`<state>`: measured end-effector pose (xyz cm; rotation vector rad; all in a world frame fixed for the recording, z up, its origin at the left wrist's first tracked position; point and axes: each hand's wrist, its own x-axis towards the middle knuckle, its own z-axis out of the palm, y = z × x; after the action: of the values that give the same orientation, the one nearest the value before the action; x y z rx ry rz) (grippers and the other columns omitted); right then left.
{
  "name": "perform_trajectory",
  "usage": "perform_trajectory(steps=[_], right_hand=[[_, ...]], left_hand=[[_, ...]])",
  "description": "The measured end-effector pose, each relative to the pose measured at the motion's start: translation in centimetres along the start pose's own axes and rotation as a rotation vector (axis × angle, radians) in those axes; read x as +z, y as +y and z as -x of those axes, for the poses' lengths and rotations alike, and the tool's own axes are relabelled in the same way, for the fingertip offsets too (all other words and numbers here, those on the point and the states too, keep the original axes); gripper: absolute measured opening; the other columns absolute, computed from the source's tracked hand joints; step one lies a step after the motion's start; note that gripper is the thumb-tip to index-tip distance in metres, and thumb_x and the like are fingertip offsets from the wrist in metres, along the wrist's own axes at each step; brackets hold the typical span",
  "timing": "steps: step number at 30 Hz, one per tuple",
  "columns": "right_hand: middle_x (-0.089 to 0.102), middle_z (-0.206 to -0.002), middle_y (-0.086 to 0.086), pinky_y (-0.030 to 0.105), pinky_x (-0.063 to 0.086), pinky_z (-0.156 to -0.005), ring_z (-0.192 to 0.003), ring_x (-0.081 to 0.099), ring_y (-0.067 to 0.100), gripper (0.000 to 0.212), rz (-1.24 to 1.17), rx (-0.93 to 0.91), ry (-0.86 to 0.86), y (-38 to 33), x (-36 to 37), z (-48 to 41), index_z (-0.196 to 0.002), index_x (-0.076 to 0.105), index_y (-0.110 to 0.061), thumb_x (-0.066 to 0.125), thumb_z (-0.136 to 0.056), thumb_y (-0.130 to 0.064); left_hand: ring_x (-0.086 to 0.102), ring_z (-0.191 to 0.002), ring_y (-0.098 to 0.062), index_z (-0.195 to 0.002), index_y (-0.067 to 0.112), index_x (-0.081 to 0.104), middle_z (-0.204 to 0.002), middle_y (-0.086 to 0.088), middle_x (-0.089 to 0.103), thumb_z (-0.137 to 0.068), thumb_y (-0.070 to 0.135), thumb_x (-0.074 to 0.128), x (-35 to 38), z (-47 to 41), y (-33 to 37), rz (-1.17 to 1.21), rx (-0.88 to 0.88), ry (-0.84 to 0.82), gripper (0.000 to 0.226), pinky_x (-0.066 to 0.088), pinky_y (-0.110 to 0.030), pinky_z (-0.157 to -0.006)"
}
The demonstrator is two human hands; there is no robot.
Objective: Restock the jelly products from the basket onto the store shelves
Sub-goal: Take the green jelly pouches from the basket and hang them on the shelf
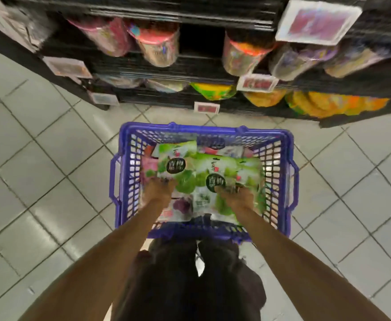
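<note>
**Both hands down in the basket, one jelly bag each**

We look straight down on a purple basket (281,147) standing on the tiled floor (39,158), just in front of the dark store shelves (143,63). Standing there, it keeps the stock within a short lift of the shelves, which we judge to be the reason for the spot.

The jelly products are all in the basket, and none has left it yet. Two green bags lie flat on top, the left jelly bag (177,158) and the right jelly bag (233,169), overlapping in the middle. A pink pack (149,163) and a purple-printed pack (182,205) show beneath them.

The hands are well apart, each on its own bag. The left hand (160,189) clasps the near edge of the left jelly bag with curled fingers. The right hand (236,195) does the same on the right jelly bag. Blur softens the fingers, so we cannot tell how far they wrap under the film. We judge the near edge is chosen because it is the closest part of a flat-lying bag, and a bag lifted by it would hang free of its neighbours.

On the shelves we see clear tubs with pink lids (157,45), a dark gap (201,40) between them, and yellow bags (328,105) on the lowest level. Price tags (257,83) hang along the edges. Where the green bags belong we cannot tell.
</note>
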<state>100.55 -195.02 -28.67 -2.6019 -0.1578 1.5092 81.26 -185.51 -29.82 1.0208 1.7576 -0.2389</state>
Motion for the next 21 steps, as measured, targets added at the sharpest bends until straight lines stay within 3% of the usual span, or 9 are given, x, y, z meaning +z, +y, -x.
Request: perform_trajectory(steps=[3, 5, 8, 10, 12, 14, 16, 19, 21], right_hand=[[0.036, -0.146, 0.021, 0.046, 0.04, -0.106, -0.134, 0.037, 0.039, 0.11, 0.164, 0.084, 0.105, 0.1, 2.4, -0.6, -0.141, 0.033, -0.003, 0.082, -0.062, -0.061], [0.04, -0.144, 0.02, 0.045, 0.044, -0.101, -0.13, 0.043, 0.04, 0.111, 0.181, 0.055, 0.135, 0.4, 3.1, -0.5, -0.138, 0.032, -0.003, 0.086, -0.058, -0.057], [0.061, -0.127, 0.014, 0.033, 0.05, -0.084, -0.112, 0.062, 0.032, 0.101, 0.055, 0.009, 0.08, 1.1, 2.6, -1.3, -0.129, 0.039, -0.002, 0.091, -0.056, -0.048], [0.067, -0.121, 0.011, 0.03, 0.053, -0.087, -0.109, 0.065, 0.027, 0.088, 0.008, 0.033, 0.028, 1.0, 1.4, -1.6, -0.124, 0.053, -0.003, 0.091, -0.058, -0.046], [0.07, -0.116, 0.007, 0.026, 0.052, -0.089, -0.106, 0.066, 0.022, 0.073, -0.107, 0.072, -0.037, 0.7, -0.3, -1.3, -0.118, 0.063, -0.004, 0.092, -0.061, -0.04], [0.071, -0.099, 0.003, 0.023, 0.055, -0.076, -0.088, 0.067, 0.019, 0.064, -0.305, 0.089, -0.101, 0.4, -2.5, 0.2, -0.109, 0.066, -0.002, 0.095, -0.057, -0.025], [0.072, -0.085, 0.005, 0.03, 0.06, -0.062, -0.068, 0.066, 0.017, 0.049, -0.43, 0.057, -0.14, 0.1, -5.2, 2.8, -0.092, 0.068, -0.006, 0.096, -0.053, -0.018], [0.075, -0.083, 0.01, 0.041, 0.062, -0.065, -0.07, 0.07, 0.025, 0.043, -0.526, -0.06, -0.166, -1.3, -9.9, 8.4, -0.083, 0.074, -0.008, 0.096, -0.05, -0.023], [0.077, -0.084, 0.006, 0.034, 0.06, -0.064, -0.074, 0.073, 0.021, 0.05, -0.581, -0.167, -0.17, -2.7, -13.5, 12.7, -0.082, 0.077, -0.013, 0.095, -0.04, -0.033]], left_hand=[[0.064, -0.104, -0.033, -0.099, 0.003, 0.06, -0.107, -0.016, 0.068, -0.086, 0.046, 0.069, 1.3, -1.5, 0.4, -0.13, 0.059, 0.109, 0.046, 0.052, -0.042, -0.093], [0.062, -0.102, -0.025, -0.107, 0.004, 0.06, -0.102, -0.006, 0.064, -0.076, 0.046, 0.08, 1.5, -2.3, 0.5, -0.105, 0.04, 0.14, 0.056, 0.05, -0.036, -0.092], [0.062, -0.113, -0.032, -0.122, 0.0, 0.06, -0.119, -0.014, 0.066, -0.074, 0.03, 0.085, 0.3, -3.1, 1.0, 0.202, -0.104, 0.003, 0.062, 0.051, -0.04, -0.096], [0.058, -0.118, -0.033, -0.127, 0.001, 0.059, -0.125, -0.015, 0.063, -0.083, 0.023, 0.077, -0.8, -2.2, 1.7, 0.48, -0.19, -0.122, 0.052, 0.054, -0.035, -0.091], [0.063, -0.11, -0.028, -0.122, 0.0, 0.063, -0.123, -0.012, 0.066, -0.076, 0.01, 0.081, -1.9, -0.3, 2.2, 0.462, -0.183, -0.161, 0.051, 0.056, -0.03, -0.08], [0.064, -0.112, -0.031, -0.122, 0.001, 0.064, -0.123, -0.018, 0.067, -0.076, 0.002, 0.08, -3.3, 2.5, 2.7, 0.4, -0.118, -0.212, 0.049, 0.055, -0.039, -0.085], [0.062, -0.116, -0.034, -0.125, 0.0, 0.062, -0.124, -0.02, 0.066, -0.078, -0.006, 0.075, -5.0, 5.9, 3.4, 0.447, -0.057, -0.257, 0.049, 0.05, -0.048, -0.1], [0.066, -0.107, -0.028, -0.124, 0.0, 0.062, -0.115, -0.015, 0.07, -0.076, -0.013, 0.073, -8.0, 12.4, 5.9, 0.487, 0.104, -0.3, 0.05, 0.055, -0.035, -0.092], [0.068, -0.101, -0.027, -0.118, 0.001, 0.064, -0.11, -0.015, 0.072, -0.075, -0.015, 0.072, -10.1, 17.1, 8.1, 0.493, 0.213, -0.302, 0.047, 0.058, -0.034, -0.085]])
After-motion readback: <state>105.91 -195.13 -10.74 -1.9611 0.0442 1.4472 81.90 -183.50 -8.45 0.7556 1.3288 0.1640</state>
